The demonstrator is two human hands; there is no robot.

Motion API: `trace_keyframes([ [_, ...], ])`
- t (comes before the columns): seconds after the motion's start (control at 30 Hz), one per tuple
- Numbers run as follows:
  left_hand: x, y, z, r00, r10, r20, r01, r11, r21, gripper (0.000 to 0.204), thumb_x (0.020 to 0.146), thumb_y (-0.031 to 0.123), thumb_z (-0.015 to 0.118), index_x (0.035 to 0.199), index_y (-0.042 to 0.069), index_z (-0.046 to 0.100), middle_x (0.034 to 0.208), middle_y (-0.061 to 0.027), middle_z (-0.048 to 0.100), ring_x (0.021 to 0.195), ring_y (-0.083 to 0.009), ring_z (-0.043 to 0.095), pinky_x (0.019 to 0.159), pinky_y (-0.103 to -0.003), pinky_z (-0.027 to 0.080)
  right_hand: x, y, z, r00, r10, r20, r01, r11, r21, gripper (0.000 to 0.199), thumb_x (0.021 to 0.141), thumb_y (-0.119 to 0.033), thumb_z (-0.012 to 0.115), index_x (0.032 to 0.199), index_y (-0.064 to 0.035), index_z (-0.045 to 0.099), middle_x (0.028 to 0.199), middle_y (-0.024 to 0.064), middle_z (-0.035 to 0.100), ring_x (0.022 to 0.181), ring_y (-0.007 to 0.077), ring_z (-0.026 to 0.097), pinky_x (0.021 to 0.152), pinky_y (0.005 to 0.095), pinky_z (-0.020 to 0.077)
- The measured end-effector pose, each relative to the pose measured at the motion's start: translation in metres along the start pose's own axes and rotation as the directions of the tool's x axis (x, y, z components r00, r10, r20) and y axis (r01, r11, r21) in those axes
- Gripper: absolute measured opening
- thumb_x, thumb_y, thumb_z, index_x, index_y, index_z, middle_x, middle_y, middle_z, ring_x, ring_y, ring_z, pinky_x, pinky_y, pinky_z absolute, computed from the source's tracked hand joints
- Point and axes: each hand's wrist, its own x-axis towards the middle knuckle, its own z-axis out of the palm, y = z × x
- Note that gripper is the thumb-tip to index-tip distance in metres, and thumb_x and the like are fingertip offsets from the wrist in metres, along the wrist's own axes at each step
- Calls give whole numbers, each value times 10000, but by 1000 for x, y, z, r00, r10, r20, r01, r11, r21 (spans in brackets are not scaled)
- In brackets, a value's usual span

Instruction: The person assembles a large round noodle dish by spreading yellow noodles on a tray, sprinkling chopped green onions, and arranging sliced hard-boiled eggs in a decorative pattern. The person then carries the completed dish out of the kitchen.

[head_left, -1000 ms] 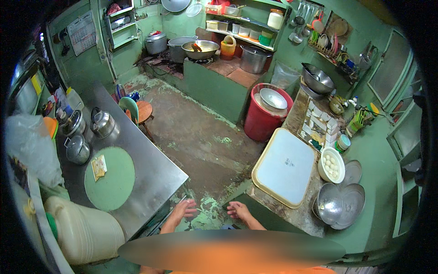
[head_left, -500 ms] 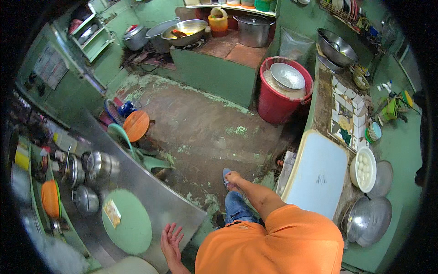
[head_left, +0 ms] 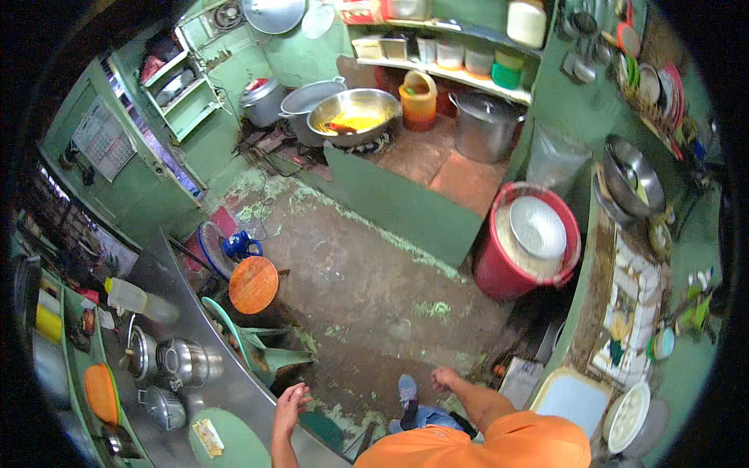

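My left hand (head_left: pixel 291 404) hangs beside the edge of the steel counter (head_left: pixel 257 390), fingers loosely bent and holding nothing I can see. Out in front of my orange shirt, my right hand (head_left: pixel 446 379) is curled over the floor with nothing visible in it. A green oval mat or board (head_left: pixel 234 441) with a small pale packet (head_left: pixel 208 438) on it lies on the counter to the left. To the right, the white-blue tray (head_left: pixel 571 399) is nearest the right arm, apart from it.
A red bucket (head_left: pixel 499 277) with a metal basin stands ahead right. Wide pan (head_left: pixel 386 104) and pots sit on the raised ledge at the back. An orange-topped stool (head_left: pixel 253 285) and a green chair (head_left: pixel 273 355) border the floor at left. A bowl of white balls (head_left: pixel 628 417) sits right.
The view has tilted up and moved forward, bringing the back shelves into sight. My left hand's fingers are closer together than before. My right arm still reaches forward.
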Motion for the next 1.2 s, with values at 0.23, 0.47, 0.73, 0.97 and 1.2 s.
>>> trace_keyframes([
  [0.23, 48, -113, 11, 918, -351, -185, 333, 935, -122, 431, 963, 398, 533, 1225, 59, 585, 1114, -69, 620, 937, -226, 646, 639, -360, 535, -22, -33, -32, 999, 37, 24, -40, 990, 134, 260, 984, -273, 522, 1167, -97, 576, 1030, 55, 669, 755, 197, 684, 559, 357, 558],
  [0.47, 93, -208, 15, 685, -725, -75, 721, 659, 212, 392, 904, 417, 551, 910, 56, 704, 511, -68, 490, 419, -240, 495, 386, -416, 381, -22, -79, -96, 977, 26, -212, 48, 940, 338, 246, 997, -279, 495, 1158, -119, 589, 1033, 71, 681, 777, 215, 696, 603, 377, 575],
  [0.73, 319, -74, -29, 848, -514, 129, 487, 852, 190, 475, 904, 460, 563, 1148, 55, 606, 942, -97, 612, 852, -250, 577, 646, -448, 494, -34, -95, -101, 908, 139, -396, 119, 819, 562, 279, 978, -271, 530, 1193, -101, 580, 1041, 69, 676, 809, 231, 692, 624, 415, 567],
  [0.97, 515, 164, 50, 939, -248, 238, 142, 910, 389, 417, 913, 433, 554, 1094, 59, 586, 940, -97, 614, 853, -299, 632, 740, -479, 513, -84, -126, -88, 870, 199, -451, 261, 592, 763, 308, 977, -294, 548, 1246, -147, 567, 1067, 46, 673, 797, 190, 672, 650, 375, 546],
  [1.2, 549, 217, 238, 892, -211, 401, -25, 860, 509, 432, 953, 384, 510, 1272, 94, 538, 1261, -93, 576, 1031, -332, 611, 804, -524, 535, -157, -92, -177, 693, 258, -673, 589, 335, 735, 289, 991, -245, 520, 1255, -136, 561, 1115, 59, 654, 887, 177, 660, 744, 341, 545],
])
